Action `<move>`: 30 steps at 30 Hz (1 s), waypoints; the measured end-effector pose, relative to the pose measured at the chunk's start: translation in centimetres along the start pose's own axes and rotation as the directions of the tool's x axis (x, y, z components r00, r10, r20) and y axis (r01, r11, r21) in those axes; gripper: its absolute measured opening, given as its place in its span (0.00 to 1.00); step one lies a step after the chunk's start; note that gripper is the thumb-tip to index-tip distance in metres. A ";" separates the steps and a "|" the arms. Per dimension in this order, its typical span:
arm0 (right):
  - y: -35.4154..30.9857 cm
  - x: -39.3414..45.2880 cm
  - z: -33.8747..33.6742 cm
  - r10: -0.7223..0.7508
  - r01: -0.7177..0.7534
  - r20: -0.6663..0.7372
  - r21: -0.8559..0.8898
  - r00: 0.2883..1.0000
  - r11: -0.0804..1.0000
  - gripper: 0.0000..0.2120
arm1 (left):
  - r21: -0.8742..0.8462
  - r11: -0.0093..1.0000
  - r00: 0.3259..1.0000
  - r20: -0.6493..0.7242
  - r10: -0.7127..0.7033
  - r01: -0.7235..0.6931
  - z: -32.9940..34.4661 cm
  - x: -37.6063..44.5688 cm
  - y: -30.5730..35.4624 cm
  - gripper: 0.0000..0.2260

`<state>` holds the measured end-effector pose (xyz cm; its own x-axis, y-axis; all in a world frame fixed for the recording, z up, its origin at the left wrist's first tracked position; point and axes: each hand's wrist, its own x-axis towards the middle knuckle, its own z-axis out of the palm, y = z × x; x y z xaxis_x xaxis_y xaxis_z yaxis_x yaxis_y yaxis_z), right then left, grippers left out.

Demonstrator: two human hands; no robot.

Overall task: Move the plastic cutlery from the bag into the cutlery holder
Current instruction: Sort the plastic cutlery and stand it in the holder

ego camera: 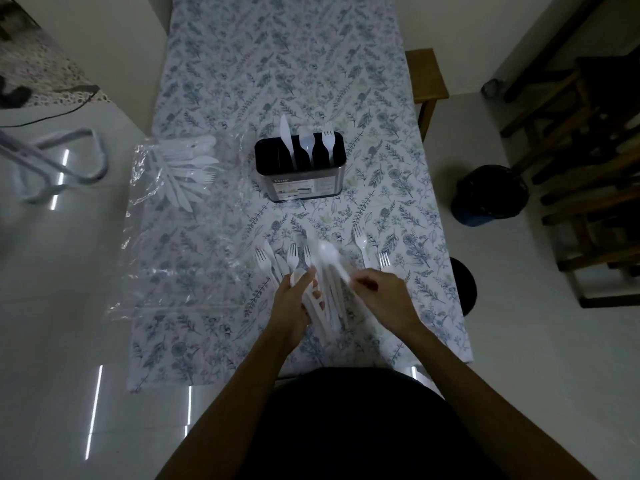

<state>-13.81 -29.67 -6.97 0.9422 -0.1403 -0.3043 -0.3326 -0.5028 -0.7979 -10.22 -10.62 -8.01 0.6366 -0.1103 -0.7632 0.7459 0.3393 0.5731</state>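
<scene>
Both hands [341,299] grip smooth white plastic cutlery [323,271], handles bunched.

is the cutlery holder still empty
No, the cutlery holder already has a knife, a spoon and a fork standing upright in it.

You're in a pretty dim room: glossy pale floor tiles [69,271] catching light streaks, floral cloth [277,64] on the surface, dark bin [490,195] and wooden chairs [588,168] off right.

A floral-clothed table [294,64] carries the cutlery holder [300,174], clear bag [166,216] and seemingly loose forks [360,242]
</scene>
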 end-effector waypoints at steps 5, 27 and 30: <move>-1.3 -2.1 1.3 -0.028 -0.004 0.304 0.104 0.952 0.995 0.07 | -0.004 0.994 0.988 0.109 0.113 -0.113 -0.2 0.4 -0.6 0.08; 2.3 1.0 2.9 0.131 -0.097 0.044 -0.454 0.990 0.886 0.03 | -0.123 0.992 1.000 0.009 -0.030 0.031 -1.8 0.8 -0.5 0.15; 1.8 1.2 3.4 0.171 -0.153 0.000 -0.444 0.985 0.883 0.04 | -0.143 0.990 0.999 0.029 -0.016 0.020 -1.9 0.7 -0.6 0.11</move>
<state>-13.45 -27.86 -10.52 0.8713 -0.2242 -0.4366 -0.4199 -0.8011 -0.4265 -10.66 -9.12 -9.45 0.6298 -0.1425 -0.7636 0.7230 0.4669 0.5092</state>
